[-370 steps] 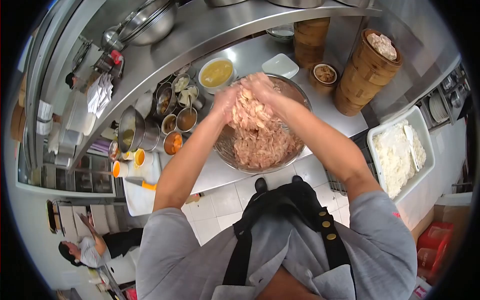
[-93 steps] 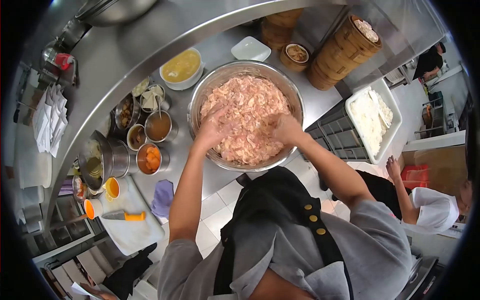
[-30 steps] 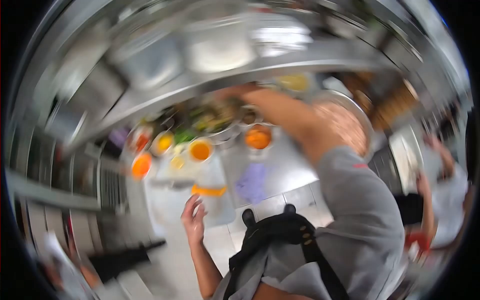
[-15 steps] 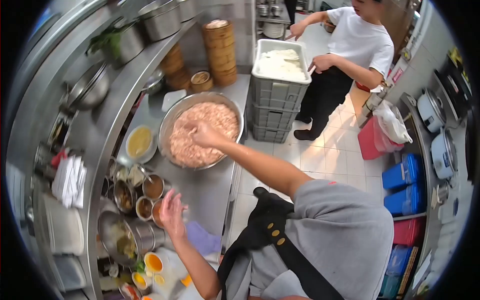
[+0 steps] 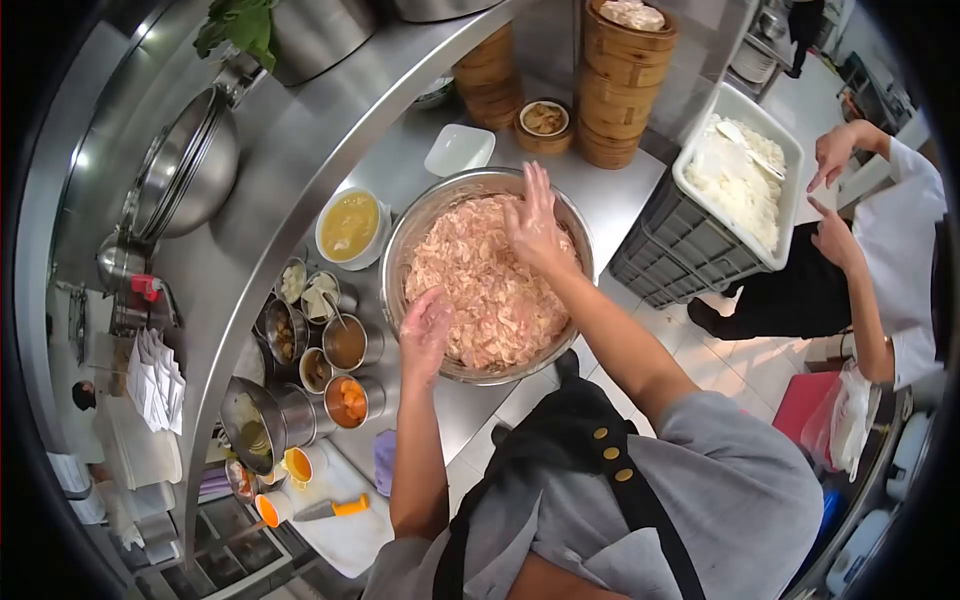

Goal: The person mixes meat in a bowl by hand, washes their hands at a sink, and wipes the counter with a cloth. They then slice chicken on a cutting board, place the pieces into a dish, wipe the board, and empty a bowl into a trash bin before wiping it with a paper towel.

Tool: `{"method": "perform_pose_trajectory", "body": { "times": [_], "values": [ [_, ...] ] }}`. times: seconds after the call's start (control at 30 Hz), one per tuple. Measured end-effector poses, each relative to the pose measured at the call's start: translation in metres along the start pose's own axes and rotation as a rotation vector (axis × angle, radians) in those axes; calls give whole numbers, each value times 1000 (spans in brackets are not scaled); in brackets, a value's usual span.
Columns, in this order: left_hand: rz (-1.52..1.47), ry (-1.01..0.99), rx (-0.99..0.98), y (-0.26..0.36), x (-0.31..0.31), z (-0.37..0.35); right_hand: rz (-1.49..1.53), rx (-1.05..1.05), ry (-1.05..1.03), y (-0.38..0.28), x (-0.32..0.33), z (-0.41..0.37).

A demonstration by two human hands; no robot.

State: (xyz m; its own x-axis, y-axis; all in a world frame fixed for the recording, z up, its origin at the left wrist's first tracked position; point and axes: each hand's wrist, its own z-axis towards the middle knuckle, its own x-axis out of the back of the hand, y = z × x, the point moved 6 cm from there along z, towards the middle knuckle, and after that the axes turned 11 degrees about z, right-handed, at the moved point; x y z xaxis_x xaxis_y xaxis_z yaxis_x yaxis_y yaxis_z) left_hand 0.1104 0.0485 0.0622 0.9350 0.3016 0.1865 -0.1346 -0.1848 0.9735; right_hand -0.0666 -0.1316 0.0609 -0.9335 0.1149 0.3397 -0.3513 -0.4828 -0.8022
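From the head camera I see my right hand (image 5: 535, 225) spread flat, fingers apart, resting on the far side of the pink minced mixture (image 5: 485, 295). The mixture fills the big steel bowl (image 5: 478, 180) on the steel counter (image 5: 610, 195), right in front of me. My left hand (image 5: 425, 330) hangs over the bowl's near-left rim, unclenched with fingers loosely together, gripping nothing, smeared with mixture. Left of the bowl stand a white bowl of yellow sauce (image 5: 350, 225) and small metal pots (image 5: 345, 345). Beyond it are bamboo steamers (image 5: 620, 80); to the right, a co-worker's hands (image 5: 830, 160) hover by a white tray (image 5: 745, 235).
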Motion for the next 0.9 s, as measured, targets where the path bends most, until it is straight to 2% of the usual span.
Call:
{"method": "perform_pose_trajectory", "body": {
  "times": [0.03,0.1,0.13,0.2,0.23,0.27,0.3,0.33,0.4,0.43,0.47,0.53,0.57,0.63,0.67,0.7,0.77,0.83,0.9],
  "values": [
    [5,13,20,-6,-3,4,10,-12,-19,8,-8,5],
    [45,217,172,-24,3,11,-142,34,-319,16,-38,9],
    [47,221,182,-24,0,16,-38,47,-598,14,-57,-9],
    [-116,398,248,-35,2,13,-97,111,-617,20,-63,-6],
    [-114,427,272,-62,5,16,-146,178,-617,18,-69,-6],
    [-292,330,487,-116,-2,22,-178,-142,-629,26,-55,9],
    [-424,258,616,-125,-13,25,-234,-455,-616,32,-37,19],
    [-546,192,753,-131,-24,26,-205,-552,-737,49,-42,13],
    [-625,164,815,-113,-45,25,-165,-746,-984,81,-47,0],
    [-702,96,801,-110,-54,31,197,-1174,-761,95,-50,-15],
    [-776,23,783,-105,-60,38,203,-1166,-757,104,-57,-17],
    [-829,-46,706,-97,-69,55,809,-1424,-862,75,-69,-42],
    [-889,-102,635,-91,-72,59,811,-1425,-848,66,-67,-47],
    [-969,-142,651,-63,-71,60,940,-1325,-825,42,-66,-42],
    [-948,-179,556,-42,-68,64,865,-1347,-856,48,-72,-40],
    [-929,-220,458,-21,-68,69,864,-1343,-840,28,-62,-36],
    [-915,-227,423,-4,-63,72,958,-1306,-833,-41,-38,-25],
    [-892,-227,298,13,-54,75,1122,-1176,-828,-63,-44,-19],
    [-881,-245,242,36,-46,72,1064,-1058,-744,-56,-59,-3]
  ]
}}
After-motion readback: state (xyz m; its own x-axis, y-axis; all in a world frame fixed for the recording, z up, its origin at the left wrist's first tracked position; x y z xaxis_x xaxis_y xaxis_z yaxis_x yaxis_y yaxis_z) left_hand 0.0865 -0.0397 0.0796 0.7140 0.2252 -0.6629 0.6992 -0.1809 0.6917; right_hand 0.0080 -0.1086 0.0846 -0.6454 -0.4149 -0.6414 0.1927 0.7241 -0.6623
